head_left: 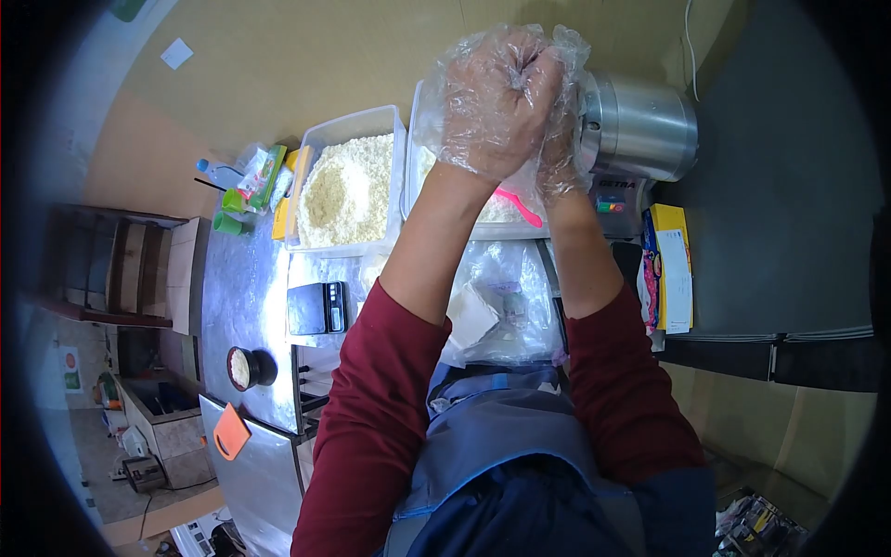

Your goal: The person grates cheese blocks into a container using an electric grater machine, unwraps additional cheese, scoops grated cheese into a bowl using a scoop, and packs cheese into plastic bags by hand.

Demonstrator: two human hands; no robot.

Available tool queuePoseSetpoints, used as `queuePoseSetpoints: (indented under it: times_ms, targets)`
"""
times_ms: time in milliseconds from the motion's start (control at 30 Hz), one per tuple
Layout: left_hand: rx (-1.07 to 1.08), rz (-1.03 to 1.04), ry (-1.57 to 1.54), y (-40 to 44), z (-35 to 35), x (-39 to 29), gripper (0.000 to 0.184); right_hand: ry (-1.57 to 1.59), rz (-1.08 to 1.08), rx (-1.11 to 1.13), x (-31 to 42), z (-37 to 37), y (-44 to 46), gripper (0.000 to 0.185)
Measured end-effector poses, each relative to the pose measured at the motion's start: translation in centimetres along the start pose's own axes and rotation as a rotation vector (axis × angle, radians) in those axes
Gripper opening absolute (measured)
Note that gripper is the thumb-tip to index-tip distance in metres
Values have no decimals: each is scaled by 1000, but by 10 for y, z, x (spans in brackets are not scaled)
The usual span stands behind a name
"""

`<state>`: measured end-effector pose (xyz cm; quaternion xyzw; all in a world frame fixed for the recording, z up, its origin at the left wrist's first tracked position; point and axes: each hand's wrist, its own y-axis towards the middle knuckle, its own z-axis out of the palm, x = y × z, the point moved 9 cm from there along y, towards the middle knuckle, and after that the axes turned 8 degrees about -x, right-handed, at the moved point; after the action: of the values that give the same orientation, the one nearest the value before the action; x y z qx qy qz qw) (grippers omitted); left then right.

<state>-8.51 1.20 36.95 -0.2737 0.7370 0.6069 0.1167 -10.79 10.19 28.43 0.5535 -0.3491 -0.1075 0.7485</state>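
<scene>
Over the desk (237, 288), the fisted left hand (501, 107) presses the right hand (562, 144), whose grip is unclear, both inside clear plastic (575, 48), likely light, slippery, tearable, best held by loose edges.

Light (274, 302) glares off the metal table (234, 288) below a beige wall (362, 56).

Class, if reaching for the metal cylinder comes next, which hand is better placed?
Probably the right hand: it is nearer the metal cylinder, with the left hand farther across.
</scene>
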Motion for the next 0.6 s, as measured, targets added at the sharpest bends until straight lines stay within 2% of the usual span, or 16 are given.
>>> queuePoseSetpoints:
  times_ms: [67, 167, 200, 267, 300, 367, 467, 500, 600]
  targets:
    - [-13, 8, -10, -2, 0, 0, 23, -147, -74, 10, 7, -2, -2, 33]
    - [-12, 24, -7, -2, -1, -1, 22, -125, 12, 76, 7, 3, 0, 36]
    - [1, 31, 5, -2, 0, -2, 22, 59, 212, 65, -3, 2, -2, 38]
    - [-4, 23, -5, -3, 0, -1, 21, 245, 410, 52, -14, 4, -6, 39]
    - [-10, 15, -13, -4, 0, 0, 21, 112, 264, 39, -7, 1, -5, 39]
    - [-13, 18, -5, -5, -1, -1, 21, -20, 117, 26, -9, 6, -14, 38]
    - [-16, 27, -1, -6, -1, -1, 21, -153, 28, -194, -16, -3, -22, 33]
    - [-15, 32, -4, -6, -1, -1, 21, -135, 39, -61, -15, 0, -17, 31]
    - [-40, 37, -20, -8, -1, -2, 20, -75, 60, 82, -4, 3, -7, 29]
